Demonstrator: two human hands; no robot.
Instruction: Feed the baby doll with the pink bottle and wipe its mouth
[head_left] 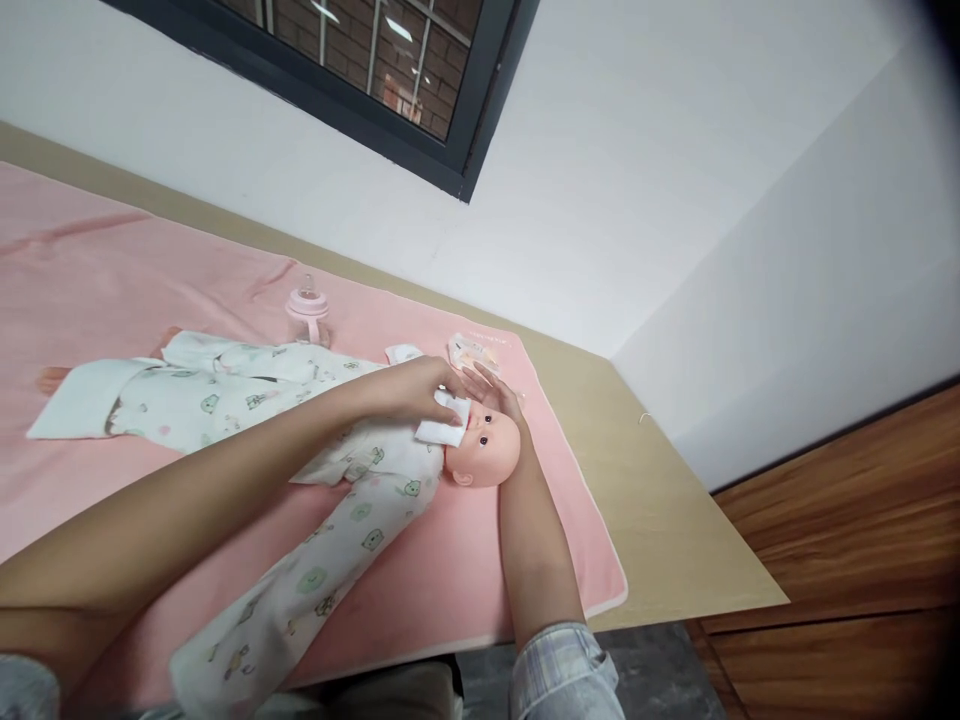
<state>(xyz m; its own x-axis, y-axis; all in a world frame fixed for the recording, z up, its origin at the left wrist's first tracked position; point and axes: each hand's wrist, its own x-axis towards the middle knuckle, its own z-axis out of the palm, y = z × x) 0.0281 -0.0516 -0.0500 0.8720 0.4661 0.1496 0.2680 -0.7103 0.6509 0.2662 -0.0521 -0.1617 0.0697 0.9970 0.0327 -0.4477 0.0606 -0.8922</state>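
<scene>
A baby doll (491,445) lies on its back on a pink blanket (465,560), dressed in a white printed outfit (397,455). My left hand (420,388) pinches a small white cloth (442,425) against the doll's chin and neck. Along the far side of the doll's head rests my right hand (504,392), its fingers stretched out and its wrist close to the crown. Part of its palm is hidden behind the head. Just beyond the fingertips is a small clear packet (469,352), contents unclear.
A pink-lidded baby bottle (307,312) stands upright beyond the doll's body. The blanket covers much of a wooden table (600,430), which meets a white wall (570,200) with a dark-framed window (469,150). Wood-grain drawers (847,540) are at the right.
</scene>
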